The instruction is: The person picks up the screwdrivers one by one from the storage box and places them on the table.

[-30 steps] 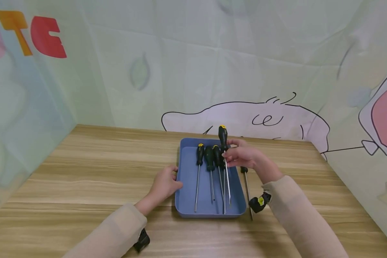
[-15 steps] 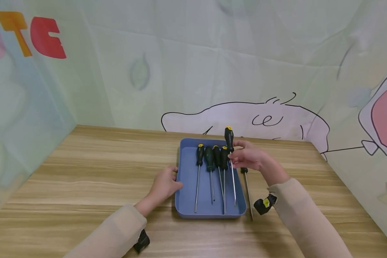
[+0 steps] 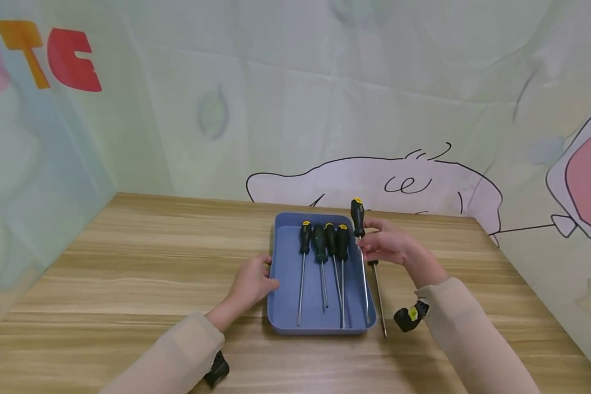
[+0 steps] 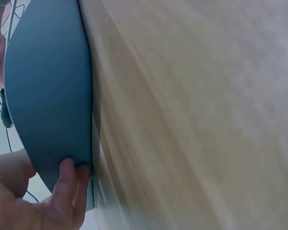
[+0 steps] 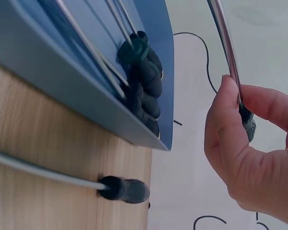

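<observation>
My right hand (image 3: pixel 388 244) pinches a screwdriver (image 3: pixel 357 218) by its steel shank just below the black, yellow-capped handle. Handle up and slightly tilted, it overlaps the right side of the blue tray (image 3: pixel 284 290). The right wrist view shows thumb and finger meeting on the screwdriver's shank (image 5: pixel 226 48), above the table. My left hand (image 3: pixel 250 280) grips the tray's left wall; in the left wrist view the fingertips (image 4: pixel 67 167) lie against its outer side. Several screwdrivers (image 3: pixel 319 243) lie in the tray, handles toward the far end.
Just right of the tray another screwdriver (image 3: pixel 380 301) lies on the wooden table (image 3: pixel 152 262), its handle partly behind my right hand. A printed cloth backdrop (image 3: pixel 295 109) stands behind the table and along both sides.
My right hand has moved to the right with the pinched screwdriver, from over the other handles to the tray's right side, and slightly lower. The left hand and tray have stayed put.
</observation>
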Demonstrator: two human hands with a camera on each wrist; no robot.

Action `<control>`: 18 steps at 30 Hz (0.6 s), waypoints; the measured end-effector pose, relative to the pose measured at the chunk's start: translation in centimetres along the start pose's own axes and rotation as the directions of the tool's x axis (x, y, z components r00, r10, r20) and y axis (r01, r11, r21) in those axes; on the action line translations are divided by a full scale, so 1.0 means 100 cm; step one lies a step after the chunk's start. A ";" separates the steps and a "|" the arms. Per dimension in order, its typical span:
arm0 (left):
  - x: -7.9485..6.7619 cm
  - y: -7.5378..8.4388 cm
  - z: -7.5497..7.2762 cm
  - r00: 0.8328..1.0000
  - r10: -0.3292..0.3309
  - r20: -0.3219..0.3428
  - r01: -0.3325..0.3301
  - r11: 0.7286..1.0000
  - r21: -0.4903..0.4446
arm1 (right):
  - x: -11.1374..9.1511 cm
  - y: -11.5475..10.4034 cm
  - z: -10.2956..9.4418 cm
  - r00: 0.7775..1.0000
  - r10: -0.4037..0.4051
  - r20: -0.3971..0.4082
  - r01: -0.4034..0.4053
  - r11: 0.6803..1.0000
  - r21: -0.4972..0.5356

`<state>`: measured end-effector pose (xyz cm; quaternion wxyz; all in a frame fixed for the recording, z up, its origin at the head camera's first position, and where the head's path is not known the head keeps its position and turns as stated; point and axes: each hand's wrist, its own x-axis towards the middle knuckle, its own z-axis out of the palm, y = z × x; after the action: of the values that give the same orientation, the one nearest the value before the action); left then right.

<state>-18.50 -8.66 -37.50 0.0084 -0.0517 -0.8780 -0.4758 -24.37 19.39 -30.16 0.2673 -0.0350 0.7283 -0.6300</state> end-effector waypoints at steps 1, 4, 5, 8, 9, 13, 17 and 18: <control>0.000 0.000 0.000 1.000 -0.001 0.001 0.001 1.000 -0.001 | 0.000 0.001 -0.001 1.000 0.003 -0.007 -0.003 1.000 0.000; 0.000 0.000 0.000 1.000 -0.003 0.001 0.003 1.000 -0.005 | -0.003 0.003 -0.004 1.000 0.015 -0.027 -0.015 1.000 -0.001; 0.000 0.000 0.000 1.000 -0.005 0.001 0.005 1.000 -0.004 | -0.003 0.003 -0.005 0.999 0.016 -0.032 -0.016 1.000 -0.002; 0.000 0.000 0.000 1.000 -0.009 0.001 0.009 1.000 0.000 | -0.005 0.005 -0.009 0.999 0.017 -0.039 -0.017 1.000 0.006; 0.000 0.000 0.000 1.000 -0.010 0.002 0.010 1.000 0.001 | -0.006 0.005 -0.010 0.999 0.016 -0.038 -0.016 1.000 0.010; 0.000 0.001 -0.001 1.000 -0.014 0.005 0.014 1.000 0.002 | -0.009 0.008 -0.015 0.999 0.010 -0.035 -0.010 1.000 0.015; 0.000 0.001 -0.001 1.000 -0.016 0.006 0.016 1.000 0.006 | -0.011 0.011 -0.018 0.999 0.015 -0.037 -0.015 1.000 0.023; 0.000 0.001 0.000 1.000 -0.016 0.006 0.016 1.000 0.008 | -0.011 0.012 -0.019 0.999 0.017 -0.039 -0.016 1.000 0.026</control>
<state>-18.52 -8.64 -37.39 0.0021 -0.0464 -0.8802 -0.4723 -23.88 21.76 -30.76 0.2585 -0.0130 0.7255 -0.6377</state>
